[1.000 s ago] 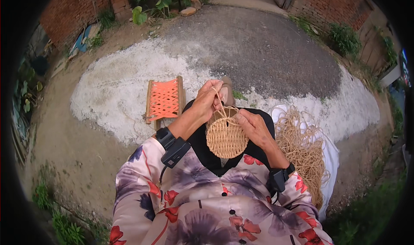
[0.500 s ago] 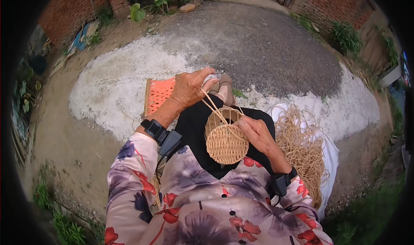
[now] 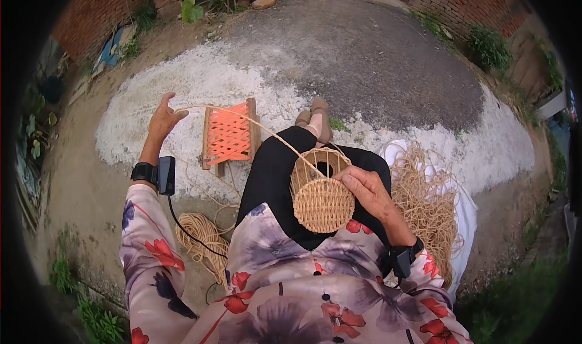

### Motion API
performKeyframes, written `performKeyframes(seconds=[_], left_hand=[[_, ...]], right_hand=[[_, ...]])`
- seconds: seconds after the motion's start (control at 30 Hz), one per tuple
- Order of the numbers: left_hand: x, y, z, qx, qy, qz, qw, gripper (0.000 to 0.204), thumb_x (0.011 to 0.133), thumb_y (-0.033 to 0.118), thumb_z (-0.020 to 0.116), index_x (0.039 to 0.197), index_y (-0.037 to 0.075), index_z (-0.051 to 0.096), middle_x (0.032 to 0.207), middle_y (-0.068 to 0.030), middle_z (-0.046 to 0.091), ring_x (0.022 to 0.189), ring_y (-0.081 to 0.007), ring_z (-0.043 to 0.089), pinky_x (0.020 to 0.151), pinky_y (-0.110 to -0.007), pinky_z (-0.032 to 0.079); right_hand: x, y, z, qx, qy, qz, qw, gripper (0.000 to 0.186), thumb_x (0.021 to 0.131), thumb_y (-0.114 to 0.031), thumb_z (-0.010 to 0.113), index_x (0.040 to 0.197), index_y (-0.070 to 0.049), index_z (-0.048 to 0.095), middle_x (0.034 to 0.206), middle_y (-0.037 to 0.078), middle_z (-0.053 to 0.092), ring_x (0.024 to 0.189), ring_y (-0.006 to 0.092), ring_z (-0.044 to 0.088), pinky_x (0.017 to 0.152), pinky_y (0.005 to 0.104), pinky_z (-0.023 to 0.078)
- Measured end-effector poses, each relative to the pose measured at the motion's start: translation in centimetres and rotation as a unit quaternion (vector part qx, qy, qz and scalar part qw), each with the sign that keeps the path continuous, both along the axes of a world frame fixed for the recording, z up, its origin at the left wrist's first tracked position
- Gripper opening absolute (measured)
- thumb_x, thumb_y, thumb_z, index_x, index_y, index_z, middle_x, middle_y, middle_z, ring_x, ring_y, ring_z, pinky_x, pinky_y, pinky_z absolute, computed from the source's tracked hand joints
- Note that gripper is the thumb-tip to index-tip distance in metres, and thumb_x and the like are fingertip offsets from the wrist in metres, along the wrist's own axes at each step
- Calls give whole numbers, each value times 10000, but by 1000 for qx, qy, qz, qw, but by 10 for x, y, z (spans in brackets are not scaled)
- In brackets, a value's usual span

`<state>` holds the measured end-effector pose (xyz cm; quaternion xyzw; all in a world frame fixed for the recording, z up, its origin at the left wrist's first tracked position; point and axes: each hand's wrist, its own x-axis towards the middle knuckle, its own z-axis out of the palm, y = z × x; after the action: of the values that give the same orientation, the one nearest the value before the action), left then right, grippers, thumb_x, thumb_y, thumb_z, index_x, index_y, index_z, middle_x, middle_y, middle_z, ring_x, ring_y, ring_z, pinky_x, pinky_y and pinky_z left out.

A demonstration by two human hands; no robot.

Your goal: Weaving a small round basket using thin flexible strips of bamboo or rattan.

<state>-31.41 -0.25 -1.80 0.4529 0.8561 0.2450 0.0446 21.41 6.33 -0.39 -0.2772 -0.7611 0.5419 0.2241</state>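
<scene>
My left hand (image 3: 162,121) is held out to the far left, thumb and forefinger apart. A tan cord (image 3: 267,129) runs from it in a long line to the small woven basket (image 3: 324,206) on my lap; the cord seems gripped in the palm, the other fingers being partly hidden. The basket has a round, tightly woven face towards me and an open, looped-strand part behind it. My right hand (image 3: 368,192) grips the basket at the upper right edge of that round face, thumb on top, its other fingers mostly hidden.
A low wooden stool (image 3: 229,135) with an orange woven seat stands left of my legs. A coil of cord (image 3: 203,238) lies on the ground by my left side. To my right, a large heap of loose cord (image 3: 421,204) rests on a white sheet (image 3: 465,223).
My left hand has swung far out to the left from above the basket, drawing the cord out long. The stool and the cord coil have come into fuller view. My right hand keeps its hold.
</scene>
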Motion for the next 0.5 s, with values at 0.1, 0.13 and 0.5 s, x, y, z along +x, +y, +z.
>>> performKeyframes(seconds=[0.1,0.13,0.5], left_hand=[[16,-31,-21,-38,257,-102,960,510,749,238,751,1216,176,553,916,-101,618,827,-256,614,729,-384,508],[41,-22,-16,1,141,-137,980,401,767,208,731,1141,139,604,1021,-116,626,874,-245,614,776,-375,506],[303,-32,0,111,-277,-335,894,210,845,199,700,944,21,647,861,-40,554,696,-105,557,625,-258,445]], right_hand=[[-10,2,7,131,-9,-63,989,213,936,-177,542,998,9,626,867,103,617,751,181,611,659,290,476],[-11,0,7,126,-19,-110,986,208,890,-147,588,1015,16,621,878,104,601,732,195,608,662,303,476],[-5,-15,0,186,-44,-68,979,342,789,-235,662,1066,-49,589,1123,123,549,1117,297,511,959,393,377]])
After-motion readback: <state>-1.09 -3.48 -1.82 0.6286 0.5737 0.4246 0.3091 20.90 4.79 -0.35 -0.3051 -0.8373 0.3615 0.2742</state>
